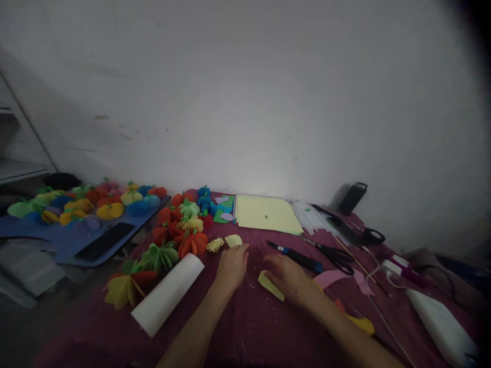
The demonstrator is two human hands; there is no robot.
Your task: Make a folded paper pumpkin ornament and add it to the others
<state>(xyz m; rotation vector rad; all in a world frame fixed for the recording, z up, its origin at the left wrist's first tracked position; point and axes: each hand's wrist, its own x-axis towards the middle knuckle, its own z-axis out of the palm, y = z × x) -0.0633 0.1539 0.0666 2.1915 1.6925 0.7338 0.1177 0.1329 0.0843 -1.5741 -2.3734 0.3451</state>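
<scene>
My left hand [232, 266] is low over the maroon cloth, its fingers bent close together. Just beyond its knuckles shows a pale yellow paper piece [233, 239], which it appears to grip; the fingertips are mostly hidden. A small crumbly yellow cluster [215, 245] lies to its left. My right hand [288, 276] is open, fingers apart, beside and partly over a yellow-green strip [271, 287] that lies on the cloth. Behind that hand are a blue-and-black utility knife [301, 258] and black-handled scissors [335, 256].
A white roll [169, 294] and several colourful felt-like pumpkins [159, 256] line the left side. Yellow sheets [268, 213] are stacked by the wall. At right are a cable, a pink strip [333, 277], a white box [441, 327] and a black cylinder [353, 198]. A blue table [88, 253] holds more pumpkins.
</scene>
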